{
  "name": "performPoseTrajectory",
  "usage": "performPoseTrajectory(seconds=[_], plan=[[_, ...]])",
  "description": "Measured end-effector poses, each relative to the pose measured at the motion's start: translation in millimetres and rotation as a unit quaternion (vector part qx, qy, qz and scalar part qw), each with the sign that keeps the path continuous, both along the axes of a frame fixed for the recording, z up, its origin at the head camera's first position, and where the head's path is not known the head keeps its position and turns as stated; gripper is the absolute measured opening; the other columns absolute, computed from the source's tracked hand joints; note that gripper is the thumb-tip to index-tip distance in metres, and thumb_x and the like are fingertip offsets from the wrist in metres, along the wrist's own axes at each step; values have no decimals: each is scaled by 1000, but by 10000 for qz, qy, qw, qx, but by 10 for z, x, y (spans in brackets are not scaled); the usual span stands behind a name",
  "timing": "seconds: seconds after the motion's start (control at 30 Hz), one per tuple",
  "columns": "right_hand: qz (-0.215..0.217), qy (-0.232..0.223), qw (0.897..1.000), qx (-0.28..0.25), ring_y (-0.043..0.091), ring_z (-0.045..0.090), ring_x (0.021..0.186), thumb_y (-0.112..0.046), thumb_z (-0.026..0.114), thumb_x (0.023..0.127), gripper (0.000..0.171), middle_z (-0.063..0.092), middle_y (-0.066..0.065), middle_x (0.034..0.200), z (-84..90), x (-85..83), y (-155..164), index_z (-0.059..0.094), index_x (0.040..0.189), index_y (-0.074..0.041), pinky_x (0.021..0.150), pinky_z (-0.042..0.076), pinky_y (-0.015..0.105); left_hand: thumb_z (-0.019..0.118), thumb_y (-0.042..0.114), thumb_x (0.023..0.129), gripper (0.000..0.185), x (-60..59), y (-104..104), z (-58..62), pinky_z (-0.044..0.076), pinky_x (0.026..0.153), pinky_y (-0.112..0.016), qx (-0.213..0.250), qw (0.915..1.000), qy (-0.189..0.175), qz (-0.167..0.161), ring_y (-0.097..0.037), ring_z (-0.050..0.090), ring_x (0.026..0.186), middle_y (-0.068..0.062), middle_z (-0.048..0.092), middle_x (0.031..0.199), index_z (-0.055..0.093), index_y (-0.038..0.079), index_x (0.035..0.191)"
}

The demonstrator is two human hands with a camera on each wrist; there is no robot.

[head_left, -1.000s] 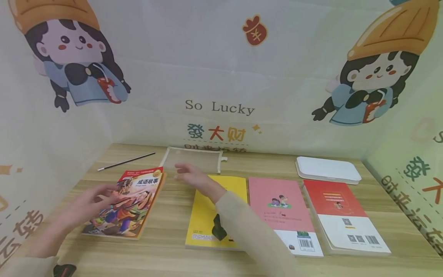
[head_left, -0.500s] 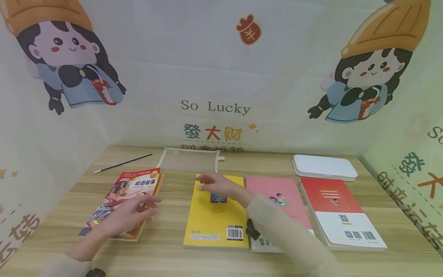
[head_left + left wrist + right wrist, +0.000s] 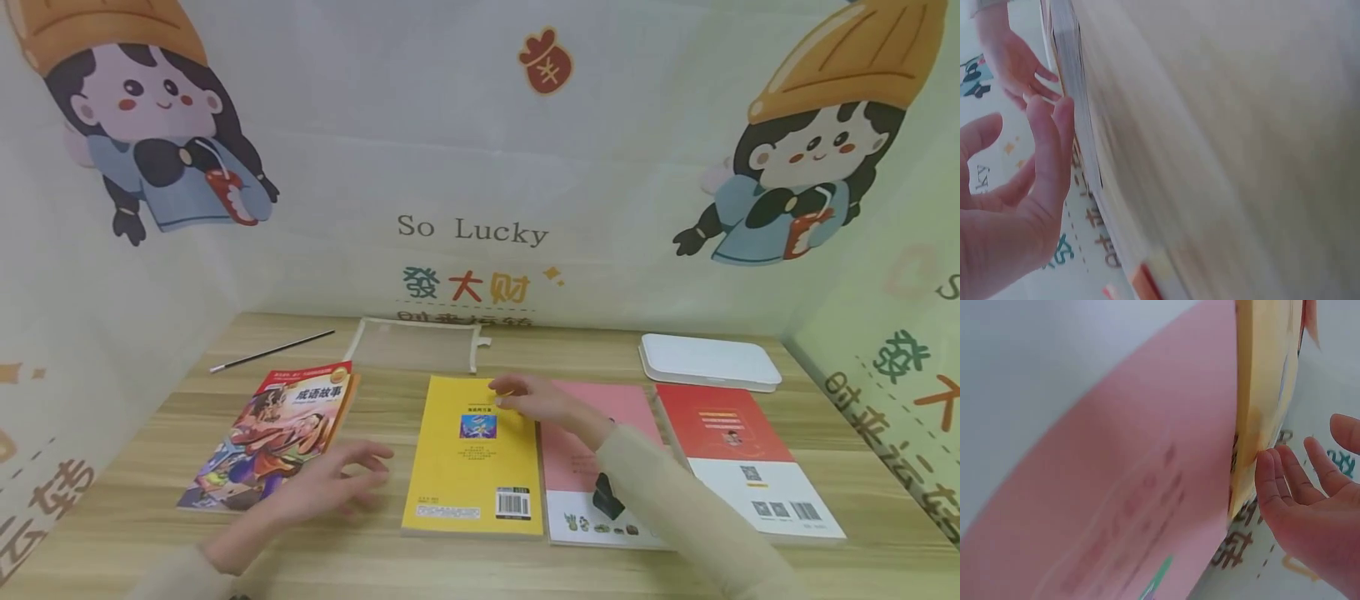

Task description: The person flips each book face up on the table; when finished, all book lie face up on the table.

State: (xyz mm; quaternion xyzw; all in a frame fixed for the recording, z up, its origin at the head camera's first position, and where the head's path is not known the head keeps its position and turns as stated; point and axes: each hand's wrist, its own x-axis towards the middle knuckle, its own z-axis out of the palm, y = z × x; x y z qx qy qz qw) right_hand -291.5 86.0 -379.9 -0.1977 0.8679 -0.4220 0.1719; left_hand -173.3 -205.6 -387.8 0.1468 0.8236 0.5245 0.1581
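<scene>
Left hand (image 3: 330, 483): lower left of centre, fingers loose and spread, grasping nothing; it sits over the inner side of the picture-covered book (image 3: 281, 433), near its lower right edge. Right hand (image 3: 543, 400): just right of centre, fingers relaxed, nothing gripped, at the upper right corner of the yellow book (image 3: 471, 462). Fingertips may brush that cover; cannot tell.

Yellow book lies flat at lower centre, barcode side up. Just right of it, the pink book (image 3: 572, 467), partly hidden by the right sleeve (image 3: 675, 508); then the red-and-white book (image 3: 757, 475), lower right, slightly slanted. Picture-covered book lies well apart at lower left, tilted, with an orange edge along its right side; whether that is a second book underneath, cannot tell.

Upper margin of the table (image 3: 472, 571): pencil (image 3: 273, 351) at left, mesh pouch (image 3: 416, 346) near the middle, white case (image 3: 710, 362) at right.

Progress, by judgement: three books side by side looks like finished laying-out; the lower-left book remains outside that row. Pouch appears flat, pencil outside it, case closed: nothing seems packed.
</scene>
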Motion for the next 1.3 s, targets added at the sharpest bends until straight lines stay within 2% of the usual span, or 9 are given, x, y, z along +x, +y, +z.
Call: performPoseTrajectory(seconds=[0.1,0.23,0.4,0.6,0.83,0.93,1.13,1.3], plan=[[-96,-4,9999,-105,26,44,110,-17,51,90,36,47,11,122,27,-45,118,48,124,-6,91,37,40,56,22,87,46,10,56,-18,52,54,-37,233,9995,-159,104,-27,62,75,-18,50,104,42,-6,122],[-199,112,9996,-171,30,43,111,-14,48,90,38,45,17,123,41,-129,249,44,125,-1,92,36,43,54,21,88,50,32,103,-37,52,54,-39,543,9968,-578,33,-30,61,72,-22,46,109,35,-9,124],[-325,13,9993,-186,31,44,110,-12,47,90,38,44,21,125,31,-209,359,43,125,1,90,38,42,52,23,89,56,82,154,-51,52,57,-41,791,9888,-1264,-26,-33,61,74,-27,42,117,28,-9,128],[-431,-131,9989,-162,31,45,109,-8,48,88,39,43,21,125,-16,-267,379,42,126,0,89,39,41,52,25,89,63,128,189,-35,52,62,-42,1072,9809,-1625,8,-35,60,81,-27,40,119,19,-8,132],[-540,-183,9982,211,32,41,114,-13,51,88,43,42,20,127,-60,-271,297,41,128,-4,96,31,44,49,26,90,65,174,248,-17,52,64,-42,1144,9756,-1874,-20,-35,60,84,-34,34,125,16,-11,132],[-528,-149,9983,175,33,39,115,-13,51,88,43,41,21,128,-69,-272,274,40,129,-3,96,31,45,50,26,90,66,181,276,-25,51,67,-42,1246,9733,-1926,47,-36,59,85,-35,33,125,17,-14,131],[-714,-195,9969,-274,32,40,113,-10,52,86,44,41,19,128,-51,-252,275,40,127,-2,95,32,45,51,25,89,64,184,285,-48,51,71,-40,1319,9724,-1920,120,-35,59,85,-35,37,122,21,-18,127],[-802,-393,9915,-951,29,47,103,-6,54,84,49,39,19,126,-32,-237,279,37,130,-1,86,42,39,51,25,89,64,184,276,-66,51,71,-39,1289,9731,-1906,100,-34,59,85,-34,34,125,22,-18,127]])
